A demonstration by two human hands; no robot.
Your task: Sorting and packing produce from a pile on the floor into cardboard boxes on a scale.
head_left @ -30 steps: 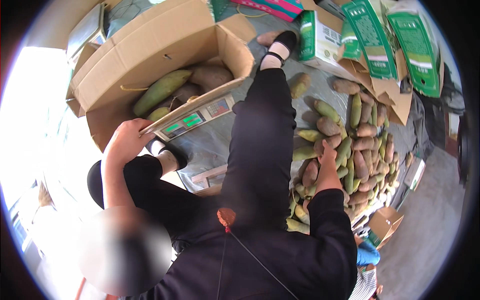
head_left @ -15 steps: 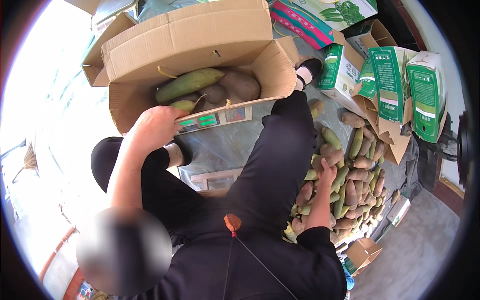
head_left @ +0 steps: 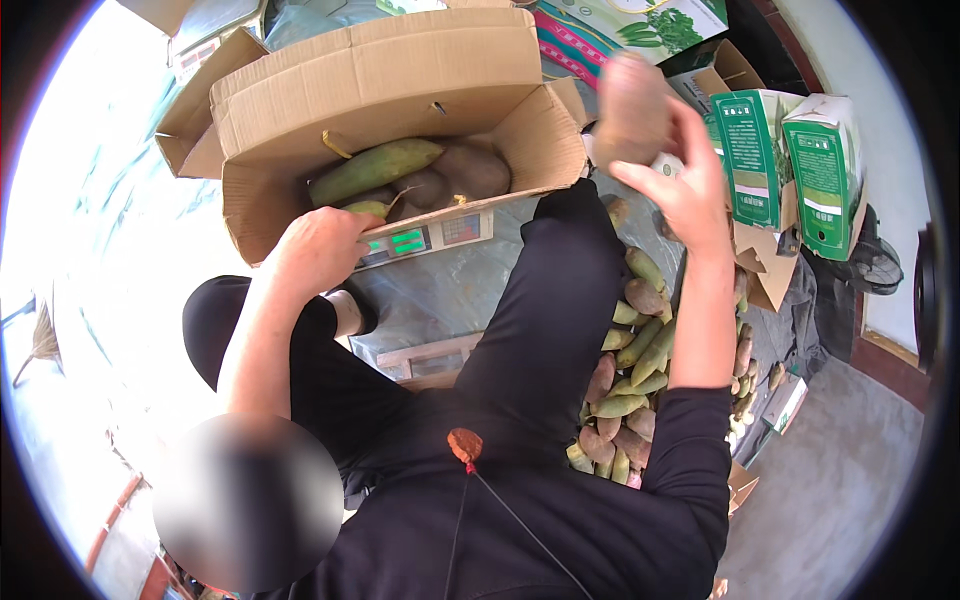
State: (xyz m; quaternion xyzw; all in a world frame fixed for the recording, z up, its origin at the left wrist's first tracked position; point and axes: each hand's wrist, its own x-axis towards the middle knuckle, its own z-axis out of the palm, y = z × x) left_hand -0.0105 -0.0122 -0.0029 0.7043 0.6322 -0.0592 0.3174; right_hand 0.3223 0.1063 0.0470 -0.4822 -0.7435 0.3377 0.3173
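Box (head_left: 390,90) on scale (head_left: 425,240) partly filled, few mangoes (head_left: 400,175) inside. Right hand (head_left: 685,190) closed round brownish mango (head_left: 632,110), raised beside box. Left hand (head_left: 318,250) curled over box edge. Big pile (head_left: 635,370) left on floor.

Left hand (head_left: 318,250) reaches forward, palm down, fingers curled; right hand (head_left: 685,185) is raised, forearm upright, fingers wrapped in a grip
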